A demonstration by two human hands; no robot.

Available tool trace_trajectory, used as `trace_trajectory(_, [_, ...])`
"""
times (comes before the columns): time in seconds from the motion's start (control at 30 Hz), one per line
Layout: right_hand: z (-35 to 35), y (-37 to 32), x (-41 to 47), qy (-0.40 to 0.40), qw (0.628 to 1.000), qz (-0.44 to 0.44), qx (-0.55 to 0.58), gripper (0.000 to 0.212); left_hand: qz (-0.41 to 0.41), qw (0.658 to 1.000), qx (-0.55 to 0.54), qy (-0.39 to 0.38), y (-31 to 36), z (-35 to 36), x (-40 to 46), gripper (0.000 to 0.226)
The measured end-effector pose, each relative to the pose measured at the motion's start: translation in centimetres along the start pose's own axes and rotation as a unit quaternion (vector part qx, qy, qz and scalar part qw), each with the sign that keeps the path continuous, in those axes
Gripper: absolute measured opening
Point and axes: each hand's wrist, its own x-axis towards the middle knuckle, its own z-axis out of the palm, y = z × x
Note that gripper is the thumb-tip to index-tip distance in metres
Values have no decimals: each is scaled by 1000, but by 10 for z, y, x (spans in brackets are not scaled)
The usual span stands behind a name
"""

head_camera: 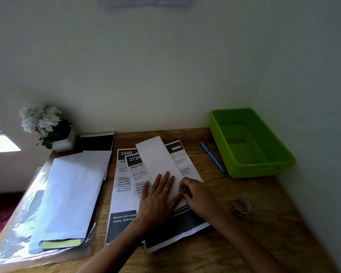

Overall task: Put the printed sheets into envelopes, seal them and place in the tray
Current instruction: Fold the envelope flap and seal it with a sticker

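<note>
A long white envelope (158, 160) lies slanted on top of the printed sheets (124, 196) in the middle of the desk. My left hand (156, 200) presses flat on its near end, fingers spread. My right hand (195, 194) pinches a small brownish piece, apparently tape (181, 191), against the envelope's near right edge. A stack of spare white envelopes (73, 192) rests on a clear plastic sleeve at the left. The green tray (250, 170) stands at the back right with nothing visible in it.
A roll of clear tape (241, 206) lies right of my hands. A blue pen (212, 156) sits beside the tray. A black spiral notebook (96, 142) and a white flower pot (64, 143) stand at the back left by the wall.
</note>
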Motion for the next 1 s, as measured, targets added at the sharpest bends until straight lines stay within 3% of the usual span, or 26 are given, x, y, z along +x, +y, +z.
trace_trajectory(0.1, [0, -4, 0, 2, 1000, 0, -25, 14, -14, 1000, 0, -1, 3, -1, 0, 65])
trace_trajectory(0.33, [-2, -9, 5, -23, 998, 2, -51, 19, -26, 999, -27, 3, 6, 1, 1, 62])
trace_trajectory(0.47, [-7, -14, 10, -58, 996, 12, -60, 18, -39, 998, -51, -5, 8, -2, 2, 62])
trace_trajectory(0.63, [-11, -21, 20, -133, 985, 57, -93, 36, -46, 996, -76, -13, 10, -5, 4, 63])
trace_trajectory(0.77, [-11, -11, 16, -107, 988, 80, -75, 25, -44, 996, -82, -14, 10, -6, 4, 64])
trace_trajectory(1.0, [-12, 0, 14, -83, 992, 99, 9, 34, -39, 996, -78, -8, 9, -5, 4, 65])
